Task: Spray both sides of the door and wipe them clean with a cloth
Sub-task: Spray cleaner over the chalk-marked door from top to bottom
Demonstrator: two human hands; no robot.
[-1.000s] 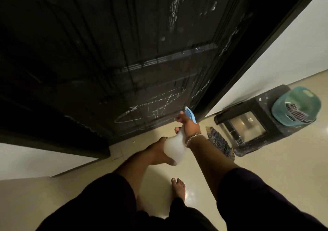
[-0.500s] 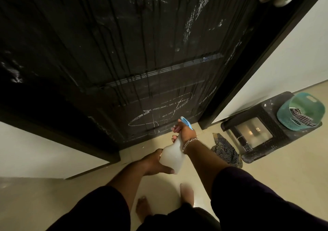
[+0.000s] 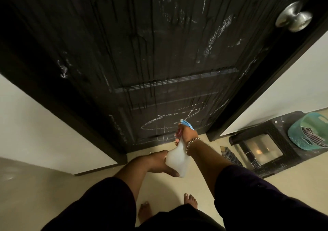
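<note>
From the head view, a dark door (image 3: 159, 53) is seen filling the upper part of the picture, its face streaked with wet drip lines and marked with pale chalk-like scribbles, most densely on the lower panel. A round metal knob (image 3: 293, 17) is set near the door's right edge.

A translucent white spray bottle (image 3: 176, 159) with a blue trigger head (image 3: 186, 123) is held low in front of the door's bottom panel, the nozzle pointed toward the scribbles. The neck of the bottle is gripped by the right hand (image 3: 187, 133), whose fingers (image 3: 178, 134) are curled round the trigger; a metal bracelet (image 3: 191, 142) is worn on that wrist. The base of the bottle is cupped by the left hand (image 3: 159, 163), with the thumb laid under its lower edge and the rest of the fingers hidden behind the bottle.

A checked cloth (image 3: 230, 157) is seen lying on the pale floor (image 3: 53, 186), just beside a black stool (image 3: 266, 142) to the right of the door frame. On the stool, a teal basket (image 3: 301, 129) is set, with another checked cloth inside it. Two bare feet are visible at the bottom, between dark sleeves.
</note>
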